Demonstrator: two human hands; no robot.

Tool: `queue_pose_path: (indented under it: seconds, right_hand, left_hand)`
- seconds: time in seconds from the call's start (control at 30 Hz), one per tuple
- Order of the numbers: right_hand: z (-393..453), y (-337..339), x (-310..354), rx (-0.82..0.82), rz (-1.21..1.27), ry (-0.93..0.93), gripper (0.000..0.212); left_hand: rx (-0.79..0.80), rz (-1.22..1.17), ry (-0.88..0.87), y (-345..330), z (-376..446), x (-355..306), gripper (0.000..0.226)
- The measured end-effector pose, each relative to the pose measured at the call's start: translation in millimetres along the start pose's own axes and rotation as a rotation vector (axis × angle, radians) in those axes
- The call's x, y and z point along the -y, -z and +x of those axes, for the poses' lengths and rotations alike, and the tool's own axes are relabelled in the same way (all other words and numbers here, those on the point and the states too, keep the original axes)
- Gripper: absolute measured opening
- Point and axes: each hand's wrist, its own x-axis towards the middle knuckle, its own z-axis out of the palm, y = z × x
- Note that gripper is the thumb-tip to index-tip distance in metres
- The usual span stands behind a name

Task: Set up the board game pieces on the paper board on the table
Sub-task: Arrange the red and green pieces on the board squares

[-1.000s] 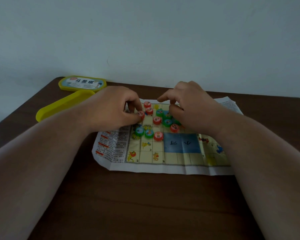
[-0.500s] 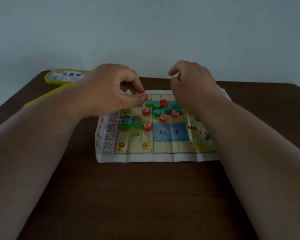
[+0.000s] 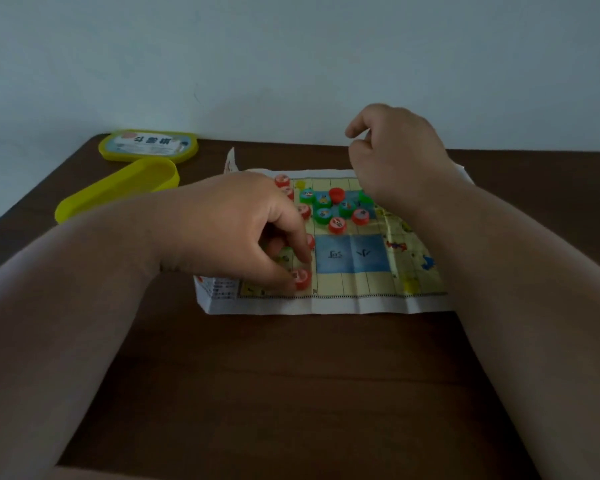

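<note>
The paper board (image 3: 354, 296) lies flat on the brown table (image 3: 291, 393), yellow squares with a blue block in its middle. A cluster of red and green round pieces (image 3: 338, 207) sits on its far half. My left hand (image 3: 243, 233) reaches over the board's near left part and pinches a red piece (image 3: 300, 279) between thumb and forefinger, low on the board near its front edge. My right hand (image 3: 395, 157) hovers above the board's far right side, fingers curled, holding nothing that I can see. My left hand hides several pieces.
A yellow game box lid with a printed label (image 3: 148, 145) lies at the table's far left corner, and the yellow box base (image 3: 118, 190) lies beside it. A pale wall rises behind the table.
My left hand has carried the red piece from the board's far left toward me, down to the near row. My right hand has lifted away from the cluster and risen toward the far edge.
</note>
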Motion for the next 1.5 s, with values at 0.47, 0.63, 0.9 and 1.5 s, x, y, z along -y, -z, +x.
queue_pose_path:
  seconds: [0.47,0.63,0.9,1.5]
  right_hand:
    - [1,-6,-6,0.317,0.108,0.275,0.014]
    - [-1,2,-4,0.347,0.090,0.297,0.017]
    - [2,26,-19,0.543,0.099,0.267,0.015]
    - [0,21,-13,0.549,0.106,0.302,0.017]
  left_hand:
    - [-0.534,0.026,0.302,-6,27,51,0.013]
    - [-0.488,0.091,0.194,-7,32,49,0.018]
    - [-0.420,0.128,0.168,-9,32,51,0.022]
    - [-0.533,-0.126,0.284,-7,28,54,0.017]
